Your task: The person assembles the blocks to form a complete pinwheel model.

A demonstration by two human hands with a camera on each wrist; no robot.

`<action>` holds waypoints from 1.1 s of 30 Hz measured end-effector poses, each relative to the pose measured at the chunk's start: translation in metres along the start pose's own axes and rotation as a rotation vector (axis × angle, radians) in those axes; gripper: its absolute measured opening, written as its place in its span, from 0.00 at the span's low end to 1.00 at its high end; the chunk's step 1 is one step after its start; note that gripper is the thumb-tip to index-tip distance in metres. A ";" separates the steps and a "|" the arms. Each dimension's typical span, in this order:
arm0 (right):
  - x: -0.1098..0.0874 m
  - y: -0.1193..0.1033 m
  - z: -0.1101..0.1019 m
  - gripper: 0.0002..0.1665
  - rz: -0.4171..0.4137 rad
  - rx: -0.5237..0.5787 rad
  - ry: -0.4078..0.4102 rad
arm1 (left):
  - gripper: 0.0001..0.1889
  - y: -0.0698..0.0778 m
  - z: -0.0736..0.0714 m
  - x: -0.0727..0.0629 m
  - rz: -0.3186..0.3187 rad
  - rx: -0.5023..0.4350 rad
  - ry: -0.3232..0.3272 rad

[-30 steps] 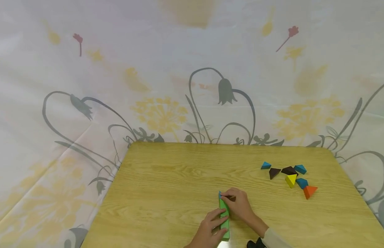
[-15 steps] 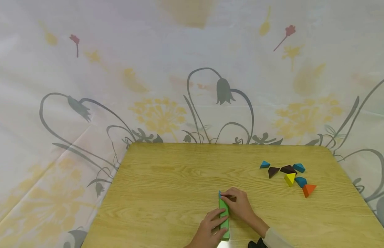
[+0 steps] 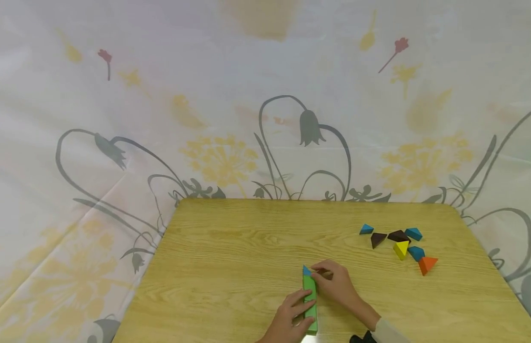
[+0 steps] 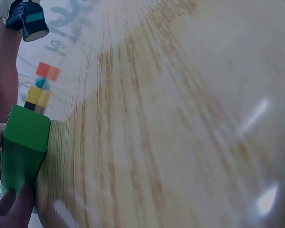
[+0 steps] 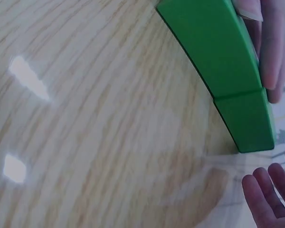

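Observation:
In the head view a row of green blocks (image 3: 309, 282) stands on the wooden table, end to end; the right wrist view shows a seam between two of them. My left hand (image 3: 286, 317) grips the row from the left, fingers over its top and thumb near its close end. A small blue triangular block (image 3: 306, 270) sits at the far end of the row. My right hand (image 3: 340, 288) is right beside this blue block, fingers bent and fingertips at its right side. A dark brownish patch shows between its thumb and fingers.
At the back right lie several loose blocks: blue ones (image 3: 366, 229), dark brown ones (image 3: 378, 239), a yellow one (image 3: 401, 249) and an orange one (image 3: 427, 265). A flower-printed cloth (image 3: 231, 95) hangs behind the table (image 3: 231, 247).
My right hand has drawn back slightly to the right from the blue block, leaving more of it visible. The left hand stays in place on the green blocks.

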State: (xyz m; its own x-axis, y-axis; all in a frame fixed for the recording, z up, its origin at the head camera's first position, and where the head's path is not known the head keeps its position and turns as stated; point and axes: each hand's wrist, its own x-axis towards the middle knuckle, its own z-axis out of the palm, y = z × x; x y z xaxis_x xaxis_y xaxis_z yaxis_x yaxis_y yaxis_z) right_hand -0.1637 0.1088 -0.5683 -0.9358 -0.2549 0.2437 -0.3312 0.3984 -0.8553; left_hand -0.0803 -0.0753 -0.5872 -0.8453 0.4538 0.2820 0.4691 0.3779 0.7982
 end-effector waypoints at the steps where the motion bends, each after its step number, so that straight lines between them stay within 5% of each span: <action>1: 0.000 0.000 -0.003 0.08 0.017 -0.004 -0.002 | 0.22 0.000 0.000 0.000 0.003 -0.002 0.002; 33: -0.002 0.018 -0.129 0.13 0.007 -0.264 0.211 | 0.21 -0.003 0.002 -0.002 -0.046 -0.125 -0.012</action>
State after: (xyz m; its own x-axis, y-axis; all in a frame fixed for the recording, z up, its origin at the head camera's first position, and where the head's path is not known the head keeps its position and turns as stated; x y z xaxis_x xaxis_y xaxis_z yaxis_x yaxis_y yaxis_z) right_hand -0.1835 0.2305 -0.5253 -0.9332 -0.0749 0.3514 -0.3193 0.6212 -0.7157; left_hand -0.0795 -0.0754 -0.5909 -0.8617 0.4481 0.2382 0.3941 0.2953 0.8703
